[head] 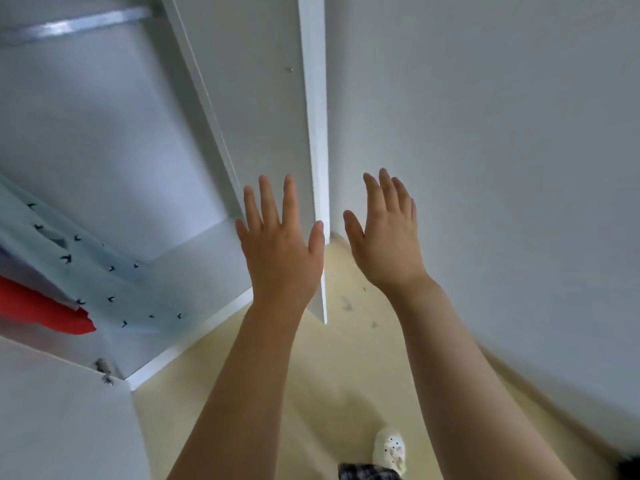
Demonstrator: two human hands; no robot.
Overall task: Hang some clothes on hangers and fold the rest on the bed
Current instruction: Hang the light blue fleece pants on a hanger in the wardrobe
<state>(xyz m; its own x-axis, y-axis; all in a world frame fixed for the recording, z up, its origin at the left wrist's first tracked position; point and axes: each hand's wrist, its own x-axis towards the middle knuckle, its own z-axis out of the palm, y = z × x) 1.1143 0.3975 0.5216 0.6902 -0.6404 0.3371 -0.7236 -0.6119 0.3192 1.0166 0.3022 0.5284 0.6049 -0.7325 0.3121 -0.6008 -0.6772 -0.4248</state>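
Note:
My left hand (278,244) is raised with straight, spread fingers in front of the white wardrobe door (313,140), which stands open edge-on. To the right of that door edge my right hand (384,233) is also up, fingers straight, holding nothing. Inside the open wardrobe at the left hang a pale blue garment with small black bird prints (86,271) and a red garment (45,310) below it. A metal hanging rail (76,26) crosses the wardrobe's top left. No hanger shows clearly.
A plain white wall (502,168) fills the right side. Another white wardrobe door (52,410) with a metal hinge (104,370) stands at the lower left. The floor (329,358) is pale yellow, and my foot in a white clog (389,448) is at the bottom.

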